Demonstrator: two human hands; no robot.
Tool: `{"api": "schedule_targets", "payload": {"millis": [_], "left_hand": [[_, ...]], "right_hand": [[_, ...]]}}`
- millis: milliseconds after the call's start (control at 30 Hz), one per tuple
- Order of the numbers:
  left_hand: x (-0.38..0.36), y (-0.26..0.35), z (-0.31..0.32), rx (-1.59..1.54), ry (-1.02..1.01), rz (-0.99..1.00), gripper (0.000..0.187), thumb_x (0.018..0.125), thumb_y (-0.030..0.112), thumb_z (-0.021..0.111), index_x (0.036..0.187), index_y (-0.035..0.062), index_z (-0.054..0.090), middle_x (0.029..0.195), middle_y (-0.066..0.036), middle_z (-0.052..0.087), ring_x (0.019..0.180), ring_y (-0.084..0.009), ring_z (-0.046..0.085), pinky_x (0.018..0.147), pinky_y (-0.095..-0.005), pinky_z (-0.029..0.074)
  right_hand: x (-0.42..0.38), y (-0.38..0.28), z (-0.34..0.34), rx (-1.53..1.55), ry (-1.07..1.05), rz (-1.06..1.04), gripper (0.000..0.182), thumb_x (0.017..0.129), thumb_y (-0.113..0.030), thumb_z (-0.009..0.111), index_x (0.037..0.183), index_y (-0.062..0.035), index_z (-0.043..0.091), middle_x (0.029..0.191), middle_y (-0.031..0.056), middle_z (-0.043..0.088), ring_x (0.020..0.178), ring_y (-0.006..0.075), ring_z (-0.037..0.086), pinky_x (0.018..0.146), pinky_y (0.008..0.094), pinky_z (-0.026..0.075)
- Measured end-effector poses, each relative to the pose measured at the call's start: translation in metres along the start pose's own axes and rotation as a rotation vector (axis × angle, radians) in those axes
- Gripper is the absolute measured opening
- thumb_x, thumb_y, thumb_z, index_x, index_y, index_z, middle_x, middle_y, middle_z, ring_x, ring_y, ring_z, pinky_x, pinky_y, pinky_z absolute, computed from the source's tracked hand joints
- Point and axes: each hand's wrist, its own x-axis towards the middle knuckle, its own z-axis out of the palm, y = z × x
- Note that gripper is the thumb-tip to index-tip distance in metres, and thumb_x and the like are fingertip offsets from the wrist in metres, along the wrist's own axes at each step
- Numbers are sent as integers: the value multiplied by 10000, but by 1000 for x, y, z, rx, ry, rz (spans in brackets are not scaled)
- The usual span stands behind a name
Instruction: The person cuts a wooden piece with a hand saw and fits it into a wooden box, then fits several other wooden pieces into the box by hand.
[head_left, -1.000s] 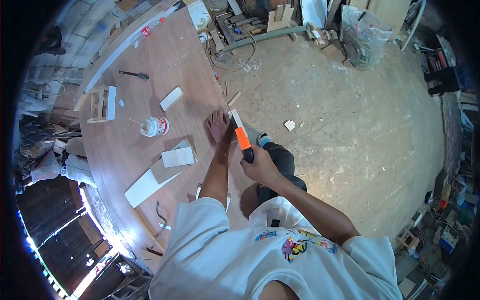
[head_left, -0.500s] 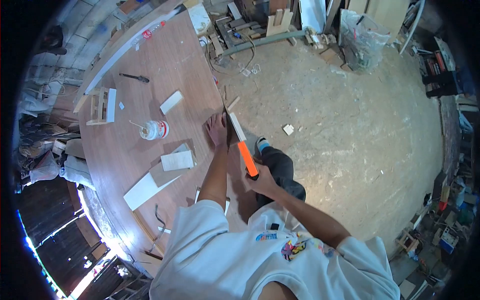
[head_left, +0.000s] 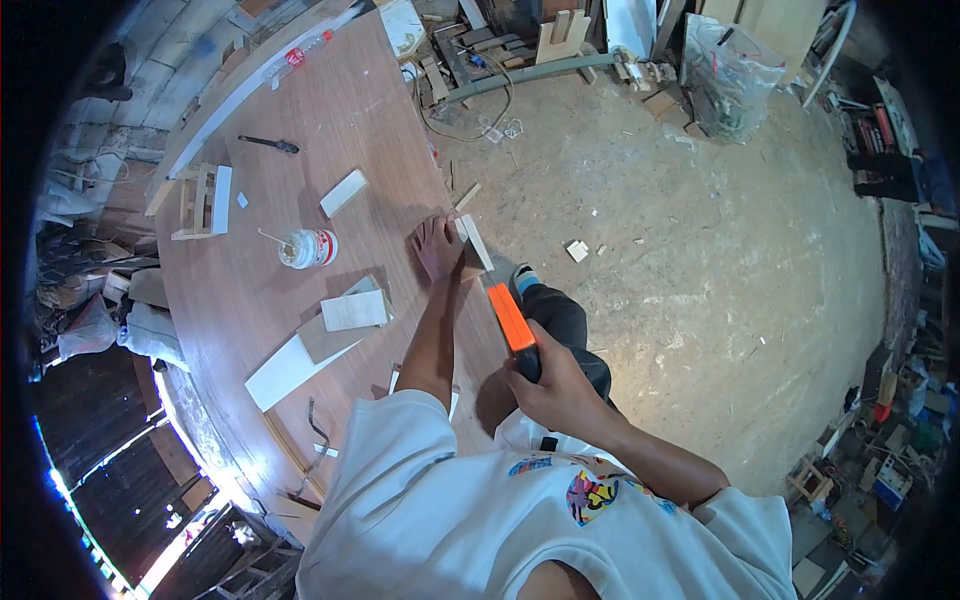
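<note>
My right hand is wrapped round the orange-and-black handle of a handsaw, just off the table's right edge. The saw points away from me, toward a short pale wood strip at that edge; much of its blade is hard to see. My left hand lies on the tabletop with fingers spread, its fingertips right at the strip's left side. A thin wood stick juts over the edge just beyond the strip.
On the table stand a glue jar with a stick in it and a small wooden frame. A black brush, a pale block, white boards and a plastic bottle lie there too. Wood scraps dot the floor.
My right hand has drawn the saw back toward me and slightly right, and the handle looks more tilted. The left hand stays at almost the same spot beside the strip.
</note>
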Motion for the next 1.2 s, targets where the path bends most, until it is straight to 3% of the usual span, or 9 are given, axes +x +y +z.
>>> {"api": "schedule_targets", "payload": {"millis": [167,367,633,733,867,900,967,1033,1200], "left_hand": [[-10,-16,10,28,40,83,200,893,306,511,882,122,587,957,-47,577,981,-255,519,874,-427,391],[-8,-13,10,78,24,44,213,890,324,514,884,124,587,971,-39,582,989,-250,523,877,-427,389],[-9,-5,-2,-1,-17,6,200,886,292,506,881,112,593,981,-47,580,1001,-257,517,881,-429,375],[0,-5,4,-15,-3,7,206,884,301,510,886,116,601,985,-51,580,1001,-262,515,884,-431,375],[-12,-21,14,18,11,66,223,886,323,513,894,119,603,985,-51,578,998,-258,517,892,-431,374],[-3,-20,19,2,22,44,229,886,330,515,893,119,602,987,-48,578,998,-256,518,896,-432,372],[10,-18,17,35,10,47,235,886,336,514,893,118,600,992,-48,578,1002,-255,517,898,-433,371],[-6,-19,12,65,-50,40,240,887,342,512,892,117,598,997,-48,579,1006,-254,515,900,-434,369],[1,-3,1,22,30,26,210,890,302,507,877,109,588,959,-57,578,990,-258,520,895,-434,373]], "right_hand": [[70,125,12,-65,94,-222,144,744,43,557,877,2,519,707,44,485,671,84,469,602,246,406],[90,113,18,-117,116,-196,142,739,24,568,865,5,505,669,53,497,624,105,482,577,271,413],[-5,19,4,-3,93,-136,227,748,23,533,974,16,515,723,83,518,686,157,518,667,294,442],[-2,25,4,14,108,-161,239,738,32,531,976,21,524,732,89,534,712,159,525,685,297,439],[59,114,21,-49,124,-106,210,729,29,547,939,26,531,719,109,527,717,149,529,672,296,437],[75,128,28,-93,125,-212,186,726,25,555,910,28,527,701,116,514,689,146,520,648,297,436],[93,129,33,-121,126,-325,164,724,21,563,882,29,524,682,124,502,661,143,512,623,297,435],[91,115,27,-146,169,-170,142,720,14,570,844,28,504,649,130,477,605,154,489,584,296,428],[68,70,14,-166,127,-171,163,725,6,576,869,24,500,658,128,489,614,153,497,591,302,425]]}}
